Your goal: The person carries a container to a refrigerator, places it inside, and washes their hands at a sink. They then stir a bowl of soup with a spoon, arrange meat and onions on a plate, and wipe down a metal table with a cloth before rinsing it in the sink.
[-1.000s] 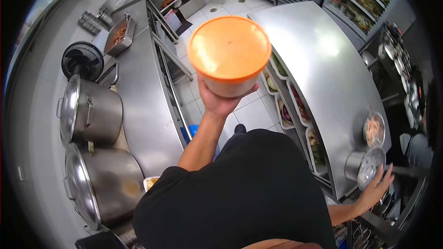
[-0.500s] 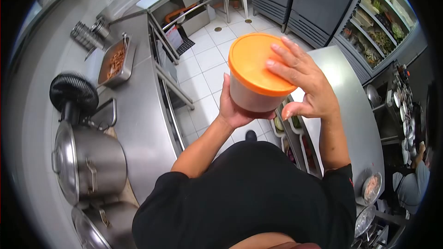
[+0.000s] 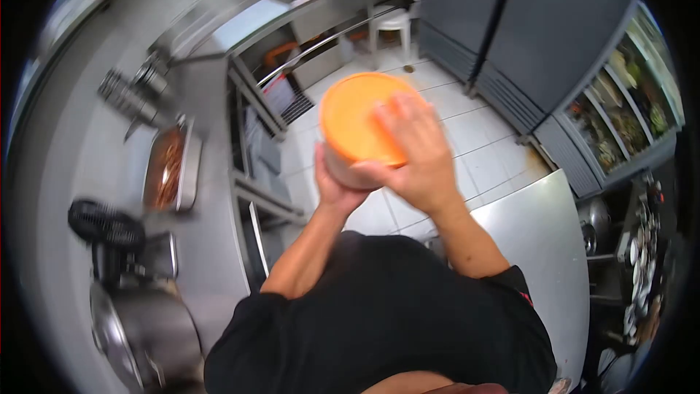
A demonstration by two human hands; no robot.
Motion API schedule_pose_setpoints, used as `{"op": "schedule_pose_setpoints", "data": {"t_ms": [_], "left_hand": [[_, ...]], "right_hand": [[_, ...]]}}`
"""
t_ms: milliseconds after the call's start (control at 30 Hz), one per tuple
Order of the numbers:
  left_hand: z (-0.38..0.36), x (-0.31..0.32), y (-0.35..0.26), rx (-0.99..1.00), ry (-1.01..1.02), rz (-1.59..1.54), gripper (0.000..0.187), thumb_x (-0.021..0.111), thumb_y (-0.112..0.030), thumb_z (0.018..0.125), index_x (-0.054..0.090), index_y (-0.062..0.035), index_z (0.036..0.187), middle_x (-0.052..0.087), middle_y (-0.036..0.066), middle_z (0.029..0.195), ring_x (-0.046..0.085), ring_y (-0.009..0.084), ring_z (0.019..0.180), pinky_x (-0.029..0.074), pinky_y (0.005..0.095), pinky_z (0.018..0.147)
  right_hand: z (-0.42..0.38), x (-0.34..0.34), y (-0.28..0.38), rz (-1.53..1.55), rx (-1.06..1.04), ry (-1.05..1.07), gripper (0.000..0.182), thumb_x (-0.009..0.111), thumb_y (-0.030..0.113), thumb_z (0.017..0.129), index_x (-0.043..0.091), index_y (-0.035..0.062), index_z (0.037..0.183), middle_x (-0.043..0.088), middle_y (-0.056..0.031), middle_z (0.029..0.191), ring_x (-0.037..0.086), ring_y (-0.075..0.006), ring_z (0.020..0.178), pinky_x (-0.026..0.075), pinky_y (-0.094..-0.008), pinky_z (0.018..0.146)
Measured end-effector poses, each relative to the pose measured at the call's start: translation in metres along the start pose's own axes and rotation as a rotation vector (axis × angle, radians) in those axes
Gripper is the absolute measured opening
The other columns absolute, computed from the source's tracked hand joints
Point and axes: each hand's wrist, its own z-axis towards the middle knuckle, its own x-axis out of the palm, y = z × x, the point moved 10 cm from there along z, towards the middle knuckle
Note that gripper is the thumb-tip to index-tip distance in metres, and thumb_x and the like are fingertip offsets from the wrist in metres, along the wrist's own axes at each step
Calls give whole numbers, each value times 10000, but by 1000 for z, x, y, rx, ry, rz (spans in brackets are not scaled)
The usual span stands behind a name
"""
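A round tub with an orange lid (image 3: 354, 120) is held up in front of my body, a little tilted. My left hand (image 3: 337, 188) cups the tub's lower left side, with the thumb up along its wall. Across the right part of the lid lies my right hand (image 3: 415, 149), its fingers blurred by motion and its thumb at the lid's near edge. The tub's contents are hidden under the lid.
A steel counter (image 3: 211, 248) on the left bears a tray of brown food (image 3: 169, 168), a black fan (image 3: 106, 226) and a large pot (image 3: 149, 328). A steel table (image 3: 536, 248) stands right. Grey refrigerators (image 3: 561, 36) and a white stool (image 3: 394, 22) are ahead.
The tub and both hands have moved left in view. My right hand now lies further over the lid, its thumb against the edge. The view has turned, and the refrigerators look nearer.
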Motion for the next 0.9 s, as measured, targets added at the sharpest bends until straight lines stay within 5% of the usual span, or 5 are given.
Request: {"op": "schedule_pose_setpoints", "data": {"t_ms": [100,267,433,733,900], "left_hand": [[50,6,-32,215,216,95,706,400,-614,953,363,-143,1477,401,116,1506,398,321,1370,311,536,1143],[133,21,-22,-250,193,-132,749,446,-613,920,378,-83,1445,445,204,1417,453,454,1269,473,667,906],[218,-14,-29,-452,156,-31,742,463,-586,931,381,-39,1425,441,256,1393,487,502,1215,457,723,889],[388,-10,24,-590,134,-14,617,471,-527,964,488,-44,1346,570,136,1305,570,316,1186,521,503,963],[463,42,99,-599,292,37,618,477,-553,952,529,-43,1297,601,117,1257,589,302,1161,526,484,968]], "right_hand": [[35,15,-13,52,-102,80,887,730,617,700,515,101,1388,469,-267,1396,471,-417,1299,364,-532,1076],[71,20,-114,236,-25,17,839,693,562,791,435,116,1453,434,-215,1457,440,-415,1325,390,-457,1090],[-29,69,-294,-244,671,376,390,637,253,902,617,98,1259,667,-109,1205,617,-336,1068,513,-440,875],[-204,-76,-352,-544,1574,-198,281,614,357,919,688,89,877,692,-149,766,665,-355,739,503,-425,675],[-199,-182,-386,-739,1217,-685,305,606,359,926,699,70,905,692,-146,768,660,-360,737,495,-426,674]]}}
